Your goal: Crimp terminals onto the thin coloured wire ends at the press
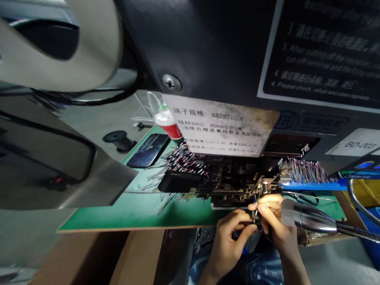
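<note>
Thin coloured wires, green and blue among them, stick up from the fingertips of my right hand, which is closed in a pinch. Close beside it, my left hand has thumb and forefinger pinched around a small pale piece that I cannot make out. Both hands are at the front edge of the table, just below the metal parts of a terminal crimping machine. The wire tips stand near the machine's lit working point. Fingers hide the lower part of the wires.
A lamp on a flexible neck reaches in by my right hand. Bundled wires lie in a blue tray at right, near scissors. More wires, a phone and a red-and-white cup are on the green table.
</note>
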Available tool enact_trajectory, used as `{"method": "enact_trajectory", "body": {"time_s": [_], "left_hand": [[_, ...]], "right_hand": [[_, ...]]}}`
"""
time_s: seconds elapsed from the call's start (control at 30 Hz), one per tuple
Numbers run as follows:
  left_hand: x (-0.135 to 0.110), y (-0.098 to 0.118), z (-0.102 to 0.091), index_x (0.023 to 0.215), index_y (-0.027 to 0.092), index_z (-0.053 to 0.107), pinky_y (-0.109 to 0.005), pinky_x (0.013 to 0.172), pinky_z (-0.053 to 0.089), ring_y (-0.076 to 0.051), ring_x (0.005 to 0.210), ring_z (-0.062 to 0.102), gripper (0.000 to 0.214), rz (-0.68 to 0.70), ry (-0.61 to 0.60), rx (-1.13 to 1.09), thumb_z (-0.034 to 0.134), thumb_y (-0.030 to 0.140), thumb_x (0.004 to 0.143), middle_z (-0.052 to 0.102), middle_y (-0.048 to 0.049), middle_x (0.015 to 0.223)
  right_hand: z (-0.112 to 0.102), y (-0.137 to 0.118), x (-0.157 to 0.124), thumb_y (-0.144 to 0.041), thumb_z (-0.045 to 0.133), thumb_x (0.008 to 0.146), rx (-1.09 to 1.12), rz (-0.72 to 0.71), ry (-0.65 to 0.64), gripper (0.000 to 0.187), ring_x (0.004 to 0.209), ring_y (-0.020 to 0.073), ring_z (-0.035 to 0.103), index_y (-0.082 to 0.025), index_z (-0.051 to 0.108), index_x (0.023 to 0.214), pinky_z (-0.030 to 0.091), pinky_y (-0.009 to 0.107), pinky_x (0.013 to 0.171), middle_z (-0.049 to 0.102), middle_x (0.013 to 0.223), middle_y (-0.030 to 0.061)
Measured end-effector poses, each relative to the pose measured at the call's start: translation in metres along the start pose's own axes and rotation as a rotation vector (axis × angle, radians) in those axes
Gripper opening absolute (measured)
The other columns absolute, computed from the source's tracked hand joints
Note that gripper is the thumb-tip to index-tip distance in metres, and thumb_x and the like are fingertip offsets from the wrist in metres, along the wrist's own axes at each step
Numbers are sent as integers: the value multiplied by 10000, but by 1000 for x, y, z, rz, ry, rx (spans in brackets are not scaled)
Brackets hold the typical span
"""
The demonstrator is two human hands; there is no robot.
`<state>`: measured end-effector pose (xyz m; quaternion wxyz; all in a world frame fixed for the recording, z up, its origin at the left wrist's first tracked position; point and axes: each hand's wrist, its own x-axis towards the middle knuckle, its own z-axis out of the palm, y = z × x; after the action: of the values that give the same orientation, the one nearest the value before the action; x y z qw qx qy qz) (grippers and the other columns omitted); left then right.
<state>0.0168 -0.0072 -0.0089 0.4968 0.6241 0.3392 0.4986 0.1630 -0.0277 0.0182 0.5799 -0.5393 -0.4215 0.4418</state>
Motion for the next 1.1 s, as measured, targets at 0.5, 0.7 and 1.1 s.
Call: {"method": "enact_trajectory", "body": {"time_s": [0.5,0.7,1.1], "left_hand": [[4,2,2,837,192,756,-141,605,605,-139,651,744,145,106,81,99,686,72,880,736,-14,781],[3,3,-2,858,207,765,-129,608,594,-128,653,731,163,79,61,54,695,62,878,726,-1,791],[1,4,-13,823,197,763,-148,598,594,-138,636,717,128,31,-39,68,728,88,879,699,0,742]], "right_hand": [[9,4,6,-502,724,964,-57,-49,70,260,788,276,772,-254,799,965,635,392,726,836,903,74],[8,1,0,-361,701,984,-87,-44,66,132,832,253,767,-273,797,1008,613,380,789,827,923,39],[-2,-4,-3,-286,703,1002,-69,-119,-46,67,738,168,698,-258,758,977,551,266,688,791,885,7]]}}
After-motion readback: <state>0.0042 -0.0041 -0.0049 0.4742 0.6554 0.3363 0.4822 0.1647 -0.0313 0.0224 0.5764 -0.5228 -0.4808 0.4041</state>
